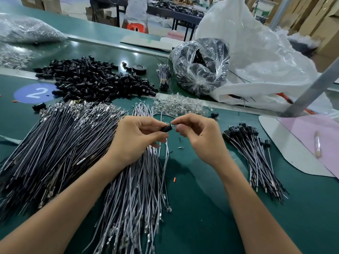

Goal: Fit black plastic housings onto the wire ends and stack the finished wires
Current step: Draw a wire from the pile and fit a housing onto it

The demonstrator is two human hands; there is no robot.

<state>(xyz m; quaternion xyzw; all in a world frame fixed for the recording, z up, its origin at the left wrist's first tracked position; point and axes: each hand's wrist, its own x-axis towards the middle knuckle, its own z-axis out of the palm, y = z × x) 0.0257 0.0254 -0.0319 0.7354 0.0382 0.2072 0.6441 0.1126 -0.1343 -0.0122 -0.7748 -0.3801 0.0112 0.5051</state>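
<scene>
My left hand [136,137] pinches a small black plastic housing [166,128] above the white wires, and a white wire [166,154] hangs down from it. My right hand [197,136] pinches a small clear bulb [173,125] at the housing's right end. A heap of loose black housings [95,79] lies at the back left. Black wires [55,143] fan out on the left, white wires [139,180] in the middle. Finished wires with housings [255,149] are stacked at the right.
A pile of clear bulbs [179,105] lies behind my hands. A clear bag of dark parts [200,65] and a big white plastic bag [256,57] stand at the back right. A pink sheet [311,136] and a grey metal post [315,90] are far right.
</scene>
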